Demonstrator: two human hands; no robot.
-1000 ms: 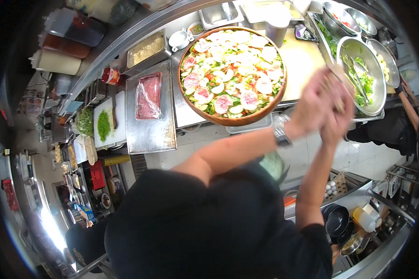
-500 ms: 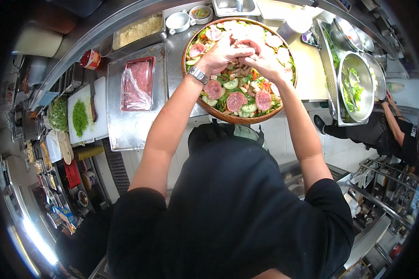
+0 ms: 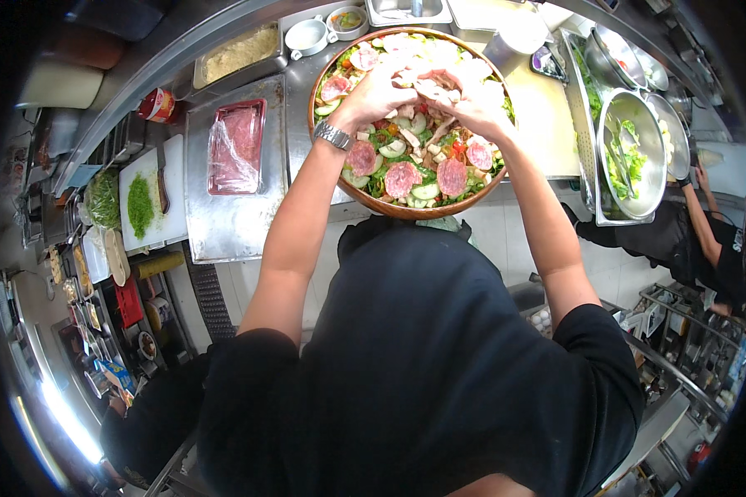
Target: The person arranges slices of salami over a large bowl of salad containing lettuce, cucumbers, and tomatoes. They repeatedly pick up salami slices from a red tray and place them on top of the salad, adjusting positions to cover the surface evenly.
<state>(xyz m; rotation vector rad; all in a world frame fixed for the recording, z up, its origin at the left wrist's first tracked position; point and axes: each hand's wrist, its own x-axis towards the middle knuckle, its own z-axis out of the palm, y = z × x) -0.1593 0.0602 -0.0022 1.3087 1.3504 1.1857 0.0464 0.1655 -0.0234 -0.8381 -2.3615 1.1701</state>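
Note:
A large round wooden bowl [image 3: 356, 197] stands in front of me, filled with salad [image 3: 413, 147]: greens, cucumber slices, red pieces, pale strips and round salami slices [image 3: 403, 178] near the rim. Over its middle, my left hand [image 3: 375, 96], with a metal watch at the wrist, has its fingers curled inward; glare hides what they may hold. My right hand [image 3: 476, 106] faces it, fingers bent around pale strips [image 3: 439, 89] that look like cooked meat or mushroom. The hands are slightly apart, and more strips lie below them.
Left of the bowl, a red tray [image 3: 239, 149] under plastic film rests on a metal sheet. Beyond are a cutting board [image 3: 172, 217] with chopped greens and a knife. Steel bowls [image 3: 660, 166] of lettuce stand right; another person [image 3: 663, 234] works farther right.
My hands have drawn slightly apart, showing the pale strips between them. More strips now show on the salad below. The whole view has shifted slightly.

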